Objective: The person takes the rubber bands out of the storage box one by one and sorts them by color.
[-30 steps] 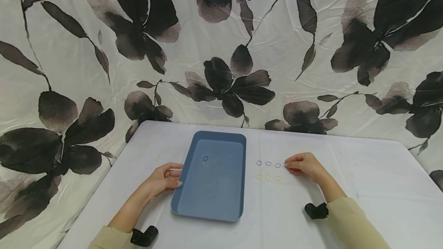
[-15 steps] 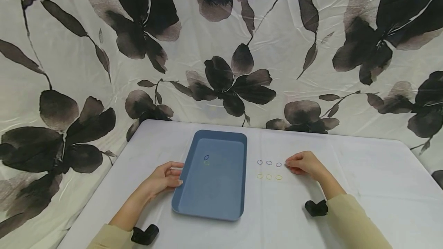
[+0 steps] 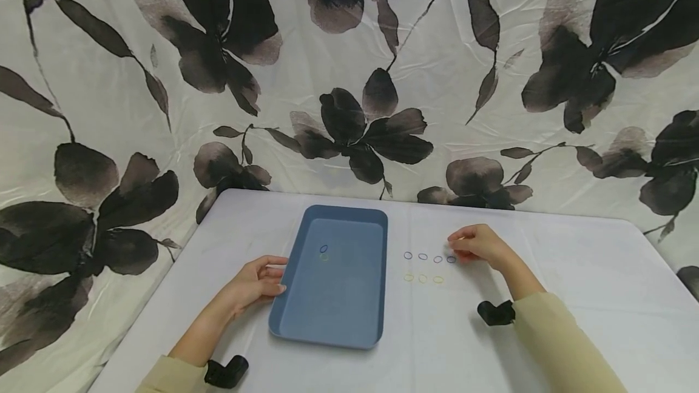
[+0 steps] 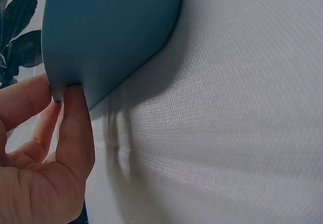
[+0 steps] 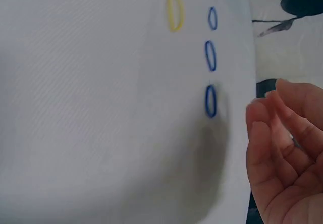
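Note:
My left hand holds the left rim of a blue tray, pinching it between thumb and fingers in the left wrist view. Inside the tray lie one thin blue ring and one thin yellow ring, both like small rubber bands. Right of the tray, several blue rings form a row, with three yellow rings in a row nearer me. Just above the rightmost blue ring hovers my right hand, fingers loosely bent, thumb close to the fingertips, nothing visible between them.
A white cloth covers the table. Behind it hangs a flower-patterned curtain. Black camera mounts sit at both wrists.
A blue ring now lies at the right end of the blue row, where my right fingertips were. My right hand has let go and lifted slightly away. The left hand stays on the tray.

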